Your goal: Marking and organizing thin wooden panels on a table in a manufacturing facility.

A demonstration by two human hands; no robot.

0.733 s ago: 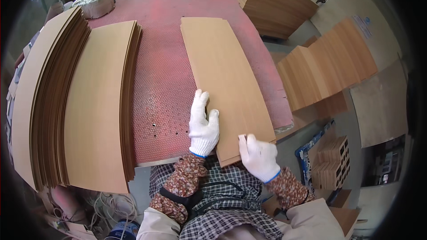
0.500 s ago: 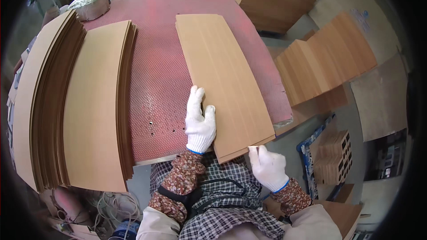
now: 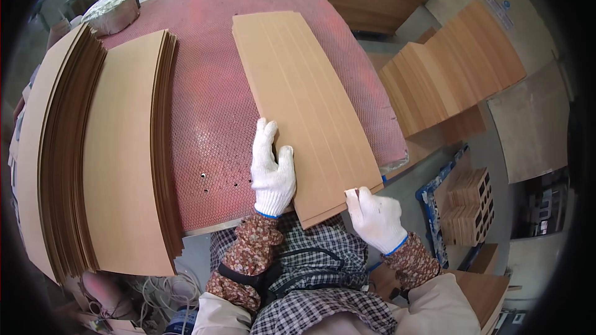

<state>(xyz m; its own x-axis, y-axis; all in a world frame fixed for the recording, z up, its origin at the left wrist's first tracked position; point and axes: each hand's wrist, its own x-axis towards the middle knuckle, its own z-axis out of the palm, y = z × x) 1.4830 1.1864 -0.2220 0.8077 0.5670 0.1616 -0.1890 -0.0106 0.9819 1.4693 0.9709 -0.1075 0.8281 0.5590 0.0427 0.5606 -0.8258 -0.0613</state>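
Observation:
A small pile of long tan wood panels (image 3: 310, 105) lies on the pink mesh-patterned tabletop (image 3: 208, 105), its near end jutting past the front edge. The lower panels peek out slightly at the near end and along the sides. My left hand (image 3: 272, 170), in a white knit glove, rests against the pile's left edge, with fingers stretched out and thumb apart. At the near end my right hand (image 3: 376, 218), gloved alike, has thumb and forefinger pinched on the panel edge. How many panels lie in that pinch cannot be made out.
Two taller stacks of panels, one far left (image 3: 43, 149) and one beside it (image 3: 121, 149), stand on the table. Behind them is a foil-wrapped round tub (image 3: 112, 13). More boards (image 3: 453, 71) are stacked off the right side, near a blue pallet (image 3: 434, 211) bearing cut pieces.
The view has shifted a little. My right hand stays at the near end, pinching slightly farther up the edge. My left hand keeps its place along the left edge.

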